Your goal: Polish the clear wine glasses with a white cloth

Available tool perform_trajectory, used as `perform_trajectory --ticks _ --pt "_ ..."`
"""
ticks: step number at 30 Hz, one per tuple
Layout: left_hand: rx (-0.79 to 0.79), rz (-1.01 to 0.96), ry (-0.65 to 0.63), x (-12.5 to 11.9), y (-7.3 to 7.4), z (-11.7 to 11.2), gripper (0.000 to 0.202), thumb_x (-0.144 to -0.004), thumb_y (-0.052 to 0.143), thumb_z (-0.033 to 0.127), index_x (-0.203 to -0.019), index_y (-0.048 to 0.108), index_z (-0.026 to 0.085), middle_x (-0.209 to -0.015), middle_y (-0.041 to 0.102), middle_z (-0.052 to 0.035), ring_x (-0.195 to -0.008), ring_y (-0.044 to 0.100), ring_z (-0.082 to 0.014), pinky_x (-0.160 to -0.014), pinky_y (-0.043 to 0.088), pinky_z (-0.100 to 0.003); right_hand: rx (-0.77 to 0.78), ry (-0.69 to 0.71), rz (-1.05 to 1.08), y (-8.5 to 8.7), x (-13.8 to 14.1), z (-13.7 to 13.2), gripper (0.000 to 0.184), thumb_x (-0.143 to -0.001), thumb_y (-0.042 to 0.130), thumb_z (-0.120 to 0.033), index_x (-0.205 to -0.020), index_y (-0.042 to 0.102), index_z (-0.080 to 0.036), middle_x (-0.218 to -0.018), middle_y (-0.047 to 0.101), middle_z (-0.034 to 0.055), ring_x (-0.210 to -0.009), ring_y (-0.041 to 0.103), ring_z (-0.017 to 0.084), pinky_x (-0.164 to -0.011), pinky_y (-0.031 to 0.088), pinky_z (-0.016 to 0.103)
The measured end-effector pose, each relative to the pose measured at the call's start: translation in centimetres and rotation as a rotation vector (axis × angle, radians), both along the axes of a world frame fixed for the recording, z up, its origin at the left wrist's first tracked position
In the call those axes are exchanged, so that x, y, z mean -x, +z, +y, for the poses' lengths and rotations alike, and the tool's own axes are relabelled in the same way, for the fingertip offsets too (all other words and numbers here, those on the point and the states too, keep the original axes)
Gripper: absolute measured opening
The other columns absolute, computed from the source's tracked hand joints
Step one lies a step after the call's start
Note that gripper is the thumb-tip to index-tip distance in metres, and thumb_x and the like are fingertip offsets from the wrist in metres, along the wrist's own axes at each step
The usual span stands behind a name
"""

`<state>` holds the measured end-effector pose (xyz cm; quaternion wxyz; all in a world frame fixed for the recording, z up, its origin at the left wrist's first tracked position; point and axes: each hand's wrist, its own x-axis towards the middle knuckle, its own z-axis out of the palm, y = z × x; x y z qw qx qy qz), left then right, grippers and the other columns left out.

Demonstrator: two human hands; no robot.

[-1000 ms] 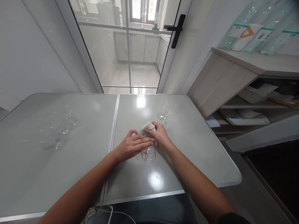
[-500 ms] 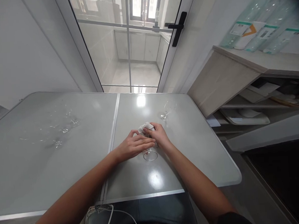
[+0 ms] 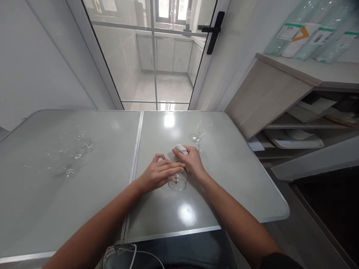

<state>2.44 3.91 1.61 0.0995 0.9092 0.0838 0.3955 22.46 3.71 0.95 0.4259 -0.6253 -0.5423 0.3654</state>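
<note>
A clear wine glass (image 3: pixel 177 183) lies tilted over the table with its rim toward me. My left hand (image 3: pixel 159 173) is closed around its bowl, fingers stretched across the glass. Beyond it, my right hand (image 3: pixel 192 161) pinches a crumpled white cloth (image 3: pixel 179 149) at the far end of the glass, where the foot and most of the stem are hidden by the fingers and cloth. Behind my right hand, another wine glass (image 3: pixel 197 138) is on the table, apart from both hands.
Several clear glasses (image 3: pixel 78 155) are at the left on the grey table (image 3: pixel 111 218), which has a metal seam. A glass door (image 3: pixel 175 54) faces me. Right of the table is a wooden shelf unit (image 3: pixel 272 73) with plastic bottles (image 3: pixel 313 43) on top. A white cable (image 3: pixel 134 257) hangs near my lap.
The cloth in my right hand has shifted slightly right and is more bunched. The held glass's rim has moved a little left and up, showing more of the bowl.
</note>
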Motion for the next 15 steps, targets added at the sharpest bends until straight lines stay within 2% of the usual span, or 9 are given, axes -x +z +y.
perform_trajectory --ticks 4,8,12,15 --pt "-0.007 0.019 -0.01 0.09 0.07 0.08 0.046 -0.101 0.064 0.026 -0.145 0.053 0.03 -0.128 0.077 -0.0083 -0.109 0.076 -0.0197 -0.101 0.037 -0.039 0.013 0.047 0.159 0.18 0.09 0.24 0.039 -0.081 0.071 -0.054 -0.073 0.068 -0.016 -0.066 0.058 -0.0017 -0.064 0.048 0.014 -0.06 0.037 0.026" --pt "-0.011 0.006 0.026 0.3 -0.08 0.21 0.042 -0.101 0.064 0.025 -0.142 0.056 0.029 -0.128 0.077 -0.0089 -0.11 0.075 -0.0209 -0.1 0.037 -0.04 0.086 0.111 0.341 0.24 0.03 0.27 0.041 -0.076 0.075 -0.055 -0.084 0.074 -0.014 -0.073 0.066 0.0012 -0.068 0.055 0.017 -0.065 0.044 0.028" --pt "-0.022 0.045 0.006 0.19 -0.08 0.09 0.036 -0.102 0.062 0.026 -0.138 0.06 0.03 -0.127 0.077 -0.0078 -0.108 0.076 -0.0205 -0.097 0.038 -0.04 0.07 0.05 0.233 0.1 -0.16 0.14 0.036 -0.067 0.081 -0.05 -0.072 0.068 -0.016 -0.064 0.059 -0.0018 -0.062 0.049 0.014 -0.059 0.039 0.026" --pt "-0.013 0.007 0.016 0.02 0.14 -0.07 0.039 -0.102 0.063 0.027 -0.14 0.057 0.03 -0.127 0.077 -0.0084 -0.105 0.076 -0.0201 -0.098 0.039 -0.04 -0.003 -0.064 0.065 0.18 -0.25 0.11 0.04 -0.071 0.079 -0.053 -0.063 0.062 -0.018 -0.059 0.051 -0.0034 -0.06 0.044 0.013 -0.055 0.034 0.025"
